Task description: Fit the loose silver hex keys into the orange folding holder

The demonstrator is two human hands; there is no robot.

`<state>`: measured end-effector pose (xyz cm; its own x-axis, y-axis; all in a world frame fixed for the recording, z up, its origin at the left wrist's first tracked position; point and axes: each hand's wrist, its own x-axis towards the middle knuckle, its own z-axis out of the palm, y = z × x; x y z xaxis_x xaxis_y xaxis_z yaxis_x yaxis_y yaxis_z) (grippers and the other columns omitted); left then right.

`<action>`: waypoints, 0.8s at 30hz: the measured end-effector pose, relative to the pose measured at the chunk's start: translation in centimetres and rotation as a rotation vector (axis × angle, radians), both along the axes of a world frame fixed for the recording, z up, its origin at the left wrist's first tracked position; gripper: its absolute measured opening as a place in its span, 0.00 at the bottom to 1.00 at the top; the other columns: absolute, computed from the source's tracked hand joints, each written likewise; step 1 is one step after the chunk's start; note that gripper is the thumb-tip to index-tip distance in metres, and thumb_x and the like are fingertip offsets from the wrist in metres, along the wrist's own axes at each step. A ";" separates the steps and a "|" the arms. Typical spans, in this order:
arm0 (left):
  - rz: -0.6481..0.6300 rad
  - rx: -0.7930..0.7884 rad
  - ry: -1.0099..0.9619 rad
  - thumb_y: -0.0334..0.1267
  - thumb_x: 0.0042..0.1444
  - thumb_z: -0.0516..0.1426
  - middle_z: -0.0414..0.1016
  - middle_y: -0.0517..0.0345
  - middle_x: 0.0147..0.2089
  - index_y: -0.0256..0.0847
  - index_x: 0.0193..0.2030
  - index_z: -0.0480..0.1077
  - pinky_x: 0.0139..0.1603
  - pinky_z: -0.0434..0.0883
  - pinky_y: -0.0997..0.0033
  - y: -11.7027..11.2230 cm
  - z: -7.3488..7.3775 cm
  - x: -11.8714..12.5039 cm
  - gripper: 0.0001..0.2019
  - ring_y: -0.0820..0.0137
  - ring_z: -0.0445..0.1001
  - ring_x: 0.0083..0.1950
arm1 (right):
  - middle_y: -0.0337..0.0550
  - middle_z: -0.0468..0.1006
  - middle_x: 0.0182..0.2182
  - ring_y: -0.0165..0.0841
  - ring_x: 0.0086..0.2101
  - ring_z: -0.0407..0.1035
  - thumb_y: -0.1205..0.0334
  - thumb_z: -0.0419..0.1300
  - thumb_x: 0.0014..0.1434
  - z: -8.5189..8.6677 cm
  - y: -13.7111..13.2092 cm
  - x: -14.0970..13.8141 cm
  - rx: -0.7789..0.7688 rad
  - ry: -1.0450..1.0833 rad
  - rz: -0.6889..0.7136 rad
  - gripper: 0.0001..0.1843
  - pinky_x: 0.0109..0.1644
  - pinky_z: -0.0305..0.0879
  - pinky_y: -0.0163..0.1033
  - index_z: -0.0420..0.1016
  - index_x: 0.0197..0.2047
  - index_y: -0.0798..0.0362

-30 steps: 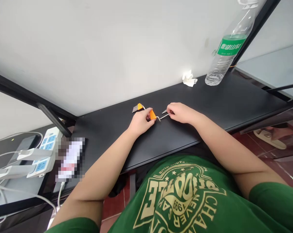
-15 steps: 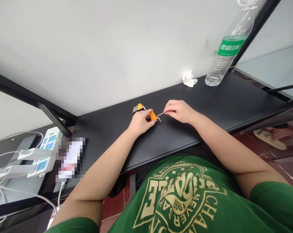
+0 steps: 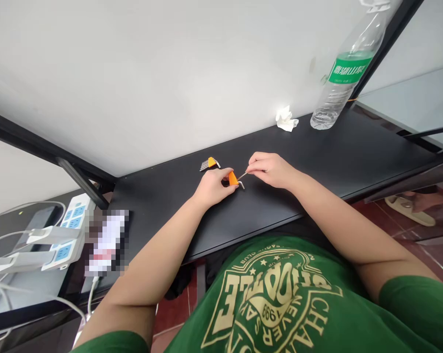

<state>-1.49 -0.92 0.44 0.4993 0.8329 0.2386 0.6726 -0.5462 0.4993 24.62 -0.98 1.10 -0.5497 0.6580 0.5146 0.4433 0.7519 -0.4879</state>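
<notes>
My left hand (image 3: 214, 188) pinches an orange hex key holder (image 3: 233, 178) between thumb and fingers, just over the black tabletop. A bent metal hex key (image 3: 241, 185) sticks out of the holder's near side. Close by on the right, my right hand (image 3: 267, 169) grips a thin metal hex key (image 3: 242, 175) in its fingertips, its other end reaching to the holder. Whether that end sits inside a hole is too small to tell. Behind my left hand lies a second orange holder (image 3: 211, 162) with several hex keys in it.
A clear water bottle (image 3: 341, 73) with a green label and a crumpled white tissue (image 3: 286, 119) stand along the wall on the black table (image 3: 159, 196). At left are a white power strip (image 3: 72, 228) with plugs and cables, and a blurred phone (image 3: 109, 240).
The held holder has turned slightly and shifted a little right. My right hand's hex key now slants more steeply toward it. The second holder has stayed put.
</notes>
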 end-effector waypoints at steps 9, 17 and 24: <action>0.071 -0.099 -0.122 0.46 0.52 0.67 0.82 0.59 0.43 0.44 0.51 0.78 0.50 0.77 0.63 -0.1 -0.2 -0.2 0.20 0.64 0.81 0.43 | 0.45 0.80 0.41 0.36 0.38 0.74 0.64 0.58 0.69 0.1 -0.2 -0.2 -0.034 0.077 0.037 0.12 0.45 0.70 0.42 0.84 0.41 0.47; -0.035 0.198 0.051 0.46 0.57 0.65 0.82 0.55 0.42 0.46 0.55 0.76 0.61 0.71 0.53 -0.6 0.0 0.3 0.19 0.60 0.79 0.45 | 0.39 0.80 0.33 0.32 0.28 0.75 0.63 0.61 0.65 -0.1 -0.4 -2.5 -0.548 0.119 0.063 0.04 0.37 0.71 0.40 0.78 0.41 0.51; 0.036 0.159 0.040 0.47 0.57 0.64 0.82 0.53 0.43 0.44 0.56 0.75 0.51 0.75 0.58 0.0 -0.2 -0.1 0.21 0.60 0.79 0.42 | 0.46 0.78 0.42 0.35 0.37 0.73 0.65 0.60 0.65 -0.8 1.4 0.2 -0.195 -0.133 -0.275 0.07 0.44 0.68 0.42 0.80 0.38 0.52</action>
